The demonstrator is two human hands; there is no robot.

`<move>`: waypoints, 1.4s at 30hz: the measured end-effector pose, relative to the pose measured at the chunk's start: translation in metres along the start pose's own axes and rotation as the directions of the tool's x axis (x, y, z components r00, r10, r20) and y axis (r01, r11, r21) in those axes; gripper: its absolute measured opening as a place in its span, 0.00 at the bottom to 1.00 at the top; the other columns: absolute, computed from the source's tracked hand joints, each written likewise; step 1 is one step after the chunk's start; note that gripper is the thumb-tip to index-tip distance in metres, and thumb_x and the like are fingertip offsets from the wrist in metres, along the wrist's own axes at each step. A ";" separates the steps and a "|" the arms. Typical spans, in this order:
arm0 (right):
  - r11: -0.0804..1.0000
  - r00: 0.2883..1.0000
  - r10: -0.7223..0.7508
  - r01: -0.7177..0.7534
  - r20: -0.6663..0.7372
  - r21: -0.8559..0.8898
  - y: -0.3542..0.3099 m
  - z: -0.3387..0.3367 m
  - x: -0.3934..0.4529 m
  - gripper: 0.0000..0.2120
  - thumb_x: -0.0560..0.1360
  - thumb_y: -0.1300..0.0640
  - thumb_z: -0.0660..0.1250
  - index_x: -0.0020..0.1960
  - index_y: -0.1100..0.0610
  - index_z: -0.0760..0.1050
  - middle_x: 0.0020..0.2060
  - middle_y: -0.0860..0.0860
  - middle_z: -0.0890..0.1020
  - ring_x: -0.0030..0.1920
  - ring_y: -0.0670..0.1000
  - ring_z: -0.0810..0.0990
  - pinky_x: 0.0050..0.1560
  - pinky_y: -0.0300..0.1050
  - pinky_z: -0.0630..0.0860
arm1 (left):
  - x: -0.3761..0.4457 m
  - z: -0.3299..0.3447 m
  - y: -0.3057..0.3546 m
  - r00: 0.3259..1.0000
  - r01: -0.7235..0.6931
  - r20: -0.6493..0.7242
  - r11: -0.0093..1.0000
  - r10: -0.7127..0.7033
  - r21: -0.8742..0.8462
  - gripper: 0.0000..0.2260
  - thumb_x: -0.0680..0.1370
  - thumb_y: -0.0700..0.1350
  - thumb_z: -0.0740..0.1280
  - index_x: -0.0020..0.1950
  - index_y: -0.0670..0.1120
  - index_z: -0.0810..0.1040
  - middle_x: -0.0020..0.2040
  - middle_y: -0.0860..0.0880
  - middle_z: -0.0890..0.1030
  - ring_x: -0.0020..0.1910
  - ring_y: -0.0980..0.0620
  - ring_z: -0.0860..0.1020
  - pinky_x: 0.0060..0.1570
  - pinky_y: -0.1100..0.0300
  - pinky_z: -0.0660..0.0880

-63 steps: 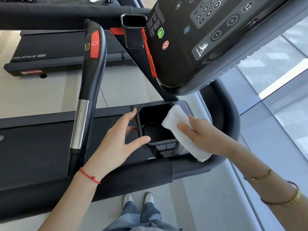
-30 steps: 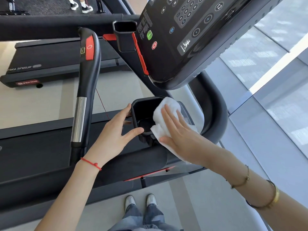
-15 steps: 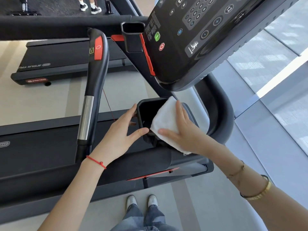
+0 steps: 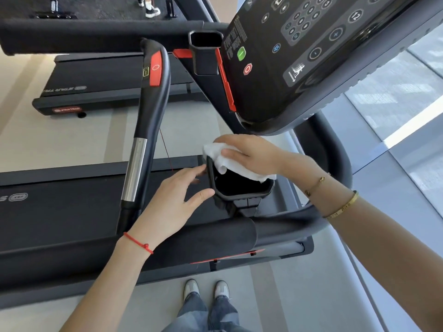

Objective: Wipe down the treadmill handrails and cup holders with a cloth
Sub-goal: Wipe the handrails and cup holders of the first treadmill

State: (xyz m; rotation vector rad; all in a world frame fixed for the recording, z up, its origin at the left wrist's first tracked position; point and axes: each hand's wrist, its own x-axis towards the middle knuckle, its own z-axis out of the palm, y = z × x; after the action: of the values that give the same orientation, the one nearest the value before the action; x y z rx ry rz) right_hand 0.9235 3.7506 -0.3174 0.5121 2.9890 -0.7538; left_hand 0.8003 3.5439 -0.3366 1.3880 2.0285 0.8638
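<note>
We note the white cloth (image 4: 236,164) just right of frame centre, draped over the far rim of the black cup holder (image 4: 242,190), one folded corner hanging down into the cup's dark interior. The right hand (image 4: 256,154) lies on top of it — fingers extended and flat, pressing the cloth onto the rim rather than pinching it; the thumb is hidden behind the hand, so we cannot tell how it lies. Two gold bracelets (image 4: 340,207) sit on that wrist.

The left hand (image 4: 172,207) is at the cup holder's left side, fingers spread and loosely extended. The thumb tip touches the near-left corner of the rim; the index fingertip reaches the upper-left edge. It grips nothing. A red string (image 4: 139,243) circles its wrist.

Left of the hands, a black handrail (image 4: 153,101) with a silver sensor section and a red panel runs from lower centre up toward the upper middle of the frame. A padded crossbar (image 4: 191,238) spans the frame below the cup holder. Upper right: the console (image 4: 299,51), with green and red buttons and a keypad. A second cup holder (image 4: 206,53) sits at the console's left edge, upper centre.

Bottom centre — two light shoes (image 4: 206,288) and jeans on a pale floor. Upper left, a neighbouring treadmill deck (image 4: 115,89).
</note>
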 end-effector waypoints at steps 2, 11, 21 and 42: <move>1.000 0.997 -0.011 0.011 0.077 -0.008 -0.007 -0.003 0.015 0.15 0.84 0.49 0.54 0.67 0.52 0.71 0.48 0.47 0.81 0.48 0.48 0.76 0.47 0.34 0.68 | -0.001 -0.002 -0.002 0.999 0.009 -0.035 1.000 -0.009 0.020 0.26 0.77 0.57 0.65 0.74 0.52 0.69 0.68 0.57 0.74 0.62 0.63 0.73 0.65 0.65 0.66; 0.998 0.991 -0.055 0.050 0.121 0.041 -0.017 -0.005 0.023 0.15 0.83 0.47 0.53 0.58 0.51 0.76 0.41 0.41 0.79 0.45 0.44 0.77 0.49 0.44 0.71 | -0.006 -0.004 -0.014 0.979 0.050 -0.203 0.994 -0.030 0.095 0.19 0.79 0.48 0.67 0.70 0.51 0.74 0.63 0.58 0.77 0.57 0.64 0.74 0.57 0.73 0.64; 0.987 0.986 0.153 -0.156 -0.062 -0.032 0.012 -0.004 -0.008 0.15 0.79 0.39 0.59 0.55 0.50 0.72 0.36 0.41 0.75 0.45 0.55 0.78 0.43 0.45 0.67 | 0.007 -0.001 -0.007 0.981 0.018 -0.196 0.998 -0.008 0.052 0.20 0.79 0.51 0.66 0.72 0.52 0.73 0.63 0.58 0.77 0.58 0.63 0.75 0.60 0.67 0.70; 0.822 0.789 0.527 -0.379 -0.315 0.425 -0.036 0.035 -0.117 0.14 0.82 0.45 0.56 0.41 0.51 0.68 0.27 0.39 0.79 0.30 0.40 0.77 0.33 0.29 0.69 | 0.007 0.005 0.001 0.992 -0.023 -0.124 0.999 0.028 0.043 0.19 0.83 0.44 0.58 0.75 0.51 0.69 0.65 0.60 0.73 0.61 0.61 0.74 0.59 0.77 0.63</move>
State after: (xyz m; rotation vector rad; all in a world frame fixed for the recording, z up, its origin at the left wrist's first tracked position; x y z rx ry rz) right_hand 1.0203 3.6686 -0.3206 1.5473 2.8559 -1.2416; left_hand 0.8022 3.5518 -0.3397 1.4176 2.1370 0.9452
